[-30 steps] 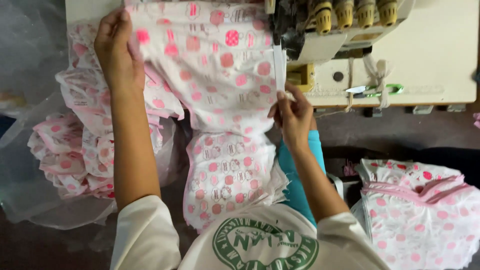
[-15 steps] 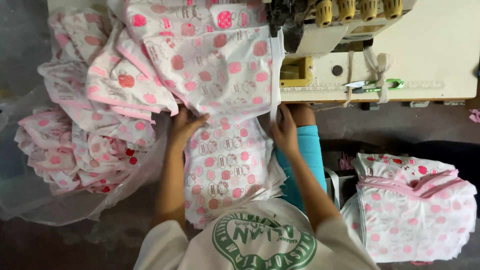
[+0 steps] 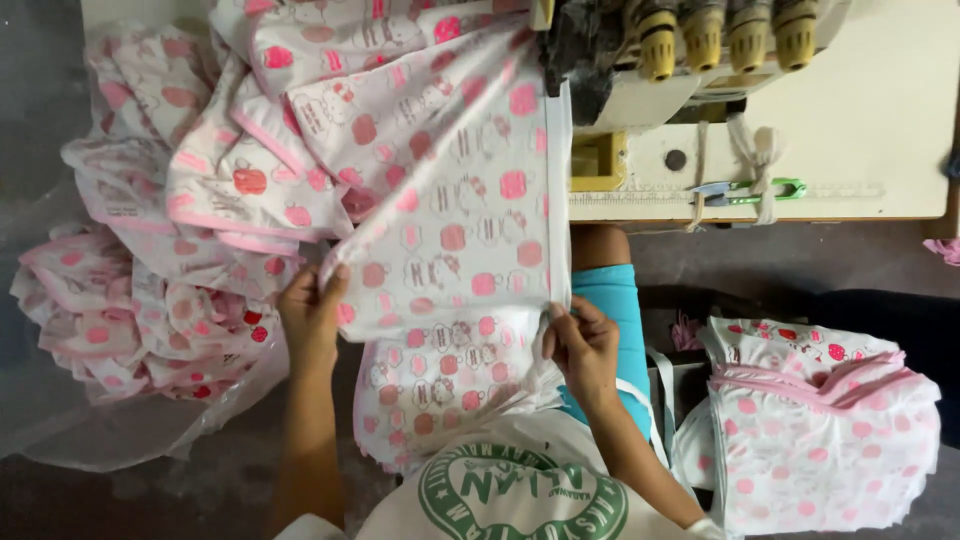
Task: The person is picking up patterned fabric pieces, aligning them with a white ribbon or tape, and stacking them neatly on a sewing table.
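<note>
Both hands pinch the cloth's [image 3: 450, 230] lower edge: left hand [image 3: 312, 312] beside the pile [image 3: 150, 290], right hand [image 3: 583, 345] below the counter [image 3: 860, 130].

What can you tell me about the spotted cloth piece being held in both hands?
The cloth piece is thin white fabric printed with pink dots and small cartoon figures. It hangs from the sewing machine table towards the lap, with a plain white strip along its right edge. The left hand pinches its lower left corner; the right hand grips its lower right edge.
</note>
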